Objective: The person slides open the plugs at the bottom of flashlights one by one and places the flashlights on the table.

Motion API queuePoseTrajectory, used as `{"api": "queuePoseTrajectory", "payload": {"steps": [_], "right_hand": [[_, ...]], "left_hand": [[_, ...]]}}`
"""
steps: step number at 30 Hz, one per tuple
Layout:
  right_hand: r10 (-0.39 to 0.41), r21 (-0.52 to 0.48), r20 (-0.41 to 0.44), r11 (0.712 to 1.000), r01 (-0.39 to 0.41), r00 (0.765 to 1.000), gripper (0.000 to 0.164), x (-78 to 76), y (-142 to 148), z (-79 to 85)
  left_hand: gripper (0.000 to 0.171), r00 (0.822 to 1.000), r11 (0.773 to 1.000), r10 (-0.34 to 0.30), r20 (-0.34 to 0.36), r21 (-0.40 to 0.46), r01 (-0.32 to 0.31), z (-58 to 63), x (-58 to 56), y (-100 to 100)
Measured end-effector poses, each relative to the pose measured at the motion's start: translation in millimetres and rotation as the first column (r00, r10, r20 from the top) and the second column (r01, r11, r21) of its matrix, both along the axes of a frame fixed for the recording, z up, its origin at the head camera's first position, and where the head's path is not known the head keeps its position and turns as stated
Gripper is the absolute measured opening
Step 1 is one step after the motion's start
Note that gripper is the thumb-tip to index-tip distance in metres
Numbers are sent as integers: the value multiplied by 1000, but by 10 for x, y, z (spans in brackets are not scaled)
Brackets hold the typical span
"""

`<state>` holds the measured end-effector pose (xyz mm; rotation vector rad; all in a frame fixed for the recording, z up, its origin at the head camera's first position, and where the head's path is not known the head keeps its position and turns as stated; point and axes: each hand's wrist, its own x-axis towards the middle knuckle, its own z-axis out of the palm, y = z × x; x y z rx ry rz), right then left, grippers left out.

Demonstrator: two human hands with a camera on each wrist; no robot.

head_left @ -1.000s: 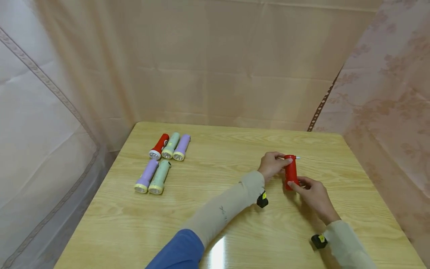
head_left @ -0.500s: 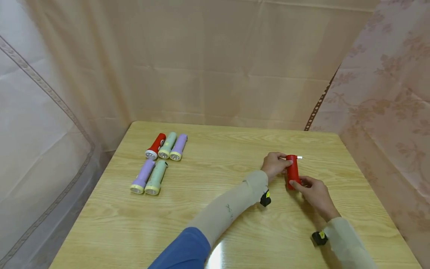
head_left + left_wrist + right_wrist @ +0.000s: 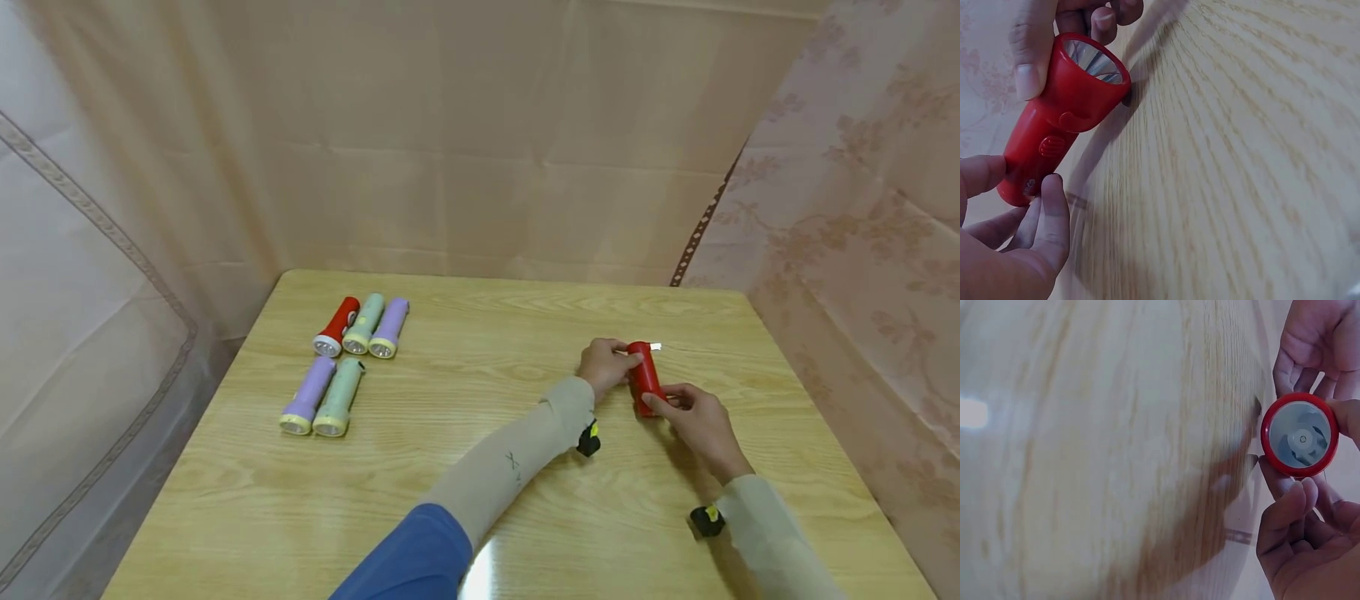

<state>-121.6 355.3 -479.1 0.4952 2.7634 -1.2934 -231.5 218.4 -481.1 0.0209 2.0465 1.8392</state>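
Both hands hold a red flashlight (image 3: 645, 379) over the right part of the table. My left hand (image 3: 603, 367) pinches its tail end, where a small bright tab (image 3: 656, 346) sticks out sideways. At the lamp end, my right hand (image 3: 701, 425) grips the wide head between thumb and fingers. In the left wrist view the flashlight (image 3: 1041, 137) shows an oval ridged switch (image 3: 1052, 146) on its body and a clear lens (image 3: 1092, 61). The lens, red-rimmed and round, faces the right wrist camera (image 3: 1300, 434); most of the body is hidden there.
At the table's left lie several other flashlights: a red one (image 3: 337, 327), a green one (image 3: 363, 323) and a purple one (image 3: 390, 327) in a back row, a purple one (image 3: 309, 396) and a green one (image 3: 340, 397) in front. Curtains (image 3: 480, 142) hang behind the wooden table (image 3: 465, 350).
The held red flashlight has tilted, its tail end leaning further left. Both hands keep their hold on it. The head view has shifted, so the scene sits further left.
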Motion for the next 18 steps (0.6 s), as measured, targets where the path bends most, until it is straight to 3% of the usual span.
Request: {"api": "queuePoseTrajectory", "payload": {"steps": [4,11,18], "right_hand": [[0,22,-15,1000,1,1000,75,-13,-12,-13],[7,30,-1,1000,-7,1000,74,6,-29,-8],[-4,0,37,1000,4,999,75,31,-21,5]], "left_hand": [[25,1000,999,8,-7,-39,-8,4,-2,-8],[20,1000,1000,22,15,14,-22,-10,21,-11],[16,999,1000,5,34,-13,-4,-14,77,-36]]}}
